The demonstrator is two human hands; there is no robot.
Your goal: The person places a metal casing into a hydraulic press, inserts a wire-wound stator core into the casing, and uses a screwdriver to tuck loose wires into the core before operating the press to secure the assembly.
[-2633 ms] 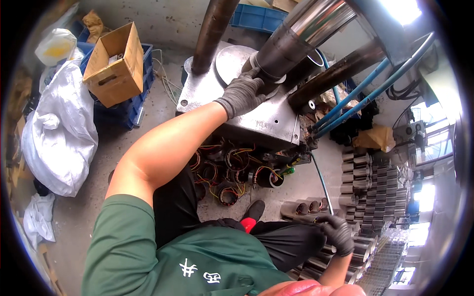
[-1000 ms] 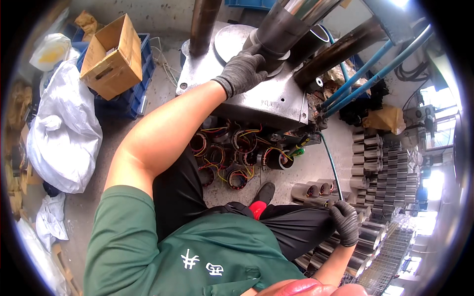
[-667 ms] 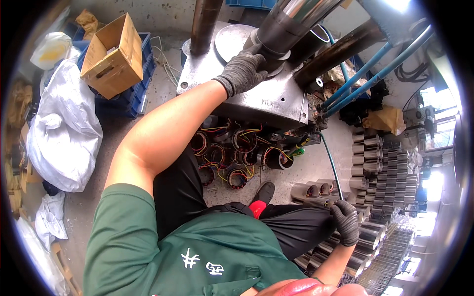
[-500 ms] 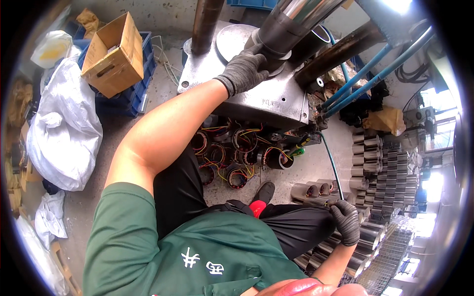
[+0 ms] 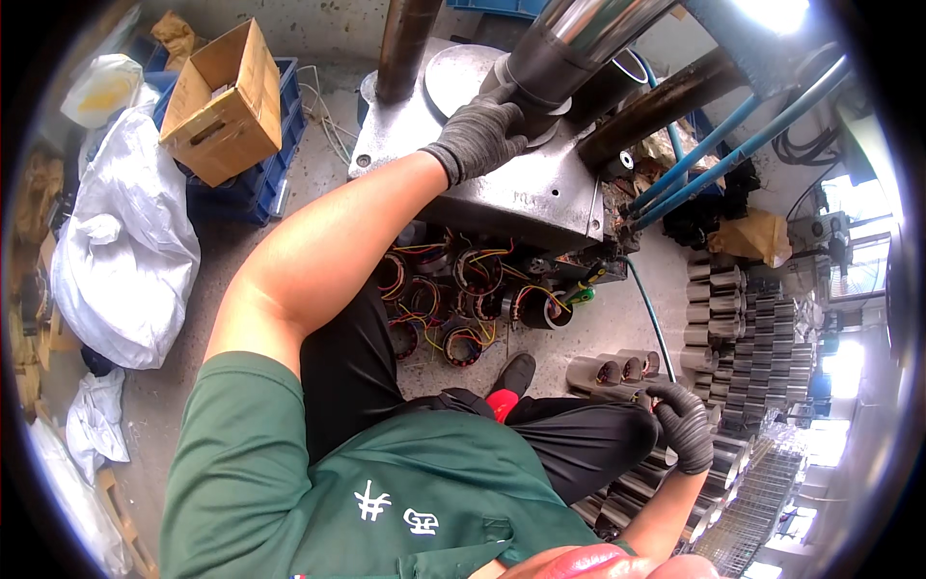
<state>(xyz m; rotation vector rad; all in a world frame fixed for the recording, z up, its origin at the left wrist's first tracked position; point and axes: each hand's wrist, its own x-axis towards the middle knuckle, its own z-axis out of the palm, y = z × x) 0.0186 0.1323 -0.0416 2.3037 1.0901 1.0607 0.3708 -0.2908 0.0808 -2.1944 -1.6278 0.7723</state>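
My gloved left hand [image 5: 481, 140] reaches up to the press and curls round the lower part of a dark metal cylinder [image 5: 546, 72]. That cylinder stands beneath a shiny ram [image 5: 613, 27] on the metal press bed [image 5: 526, 196]. A round plate [image 5: 459, 75] lies beside it on the bed. Beside my bent right knee is my gloved right hand [image 5: 684, 427], its fingers curled; what they hold, if anything, is hidden. A thin blue-green hose [image 5: 656, 333] runs down close to that hand.
Several wound motor stators [image 5: 463, 345] with coloured wires sit on the floor below the bed. Rows of metal cylinders [image 5: 716, 307] stand to the right. A cardboard box [image 5: 227, 140] rests on a blue crate [image 5: 265, 198] at left, near a white sack [image 5: 125, 261]. Dark posts [image 5: 403, 48] flank the ram.
My right hand has shifted slightly to the right, and its fingers have changed their bend beside the hose. My left hand stays on the dark cylinder.
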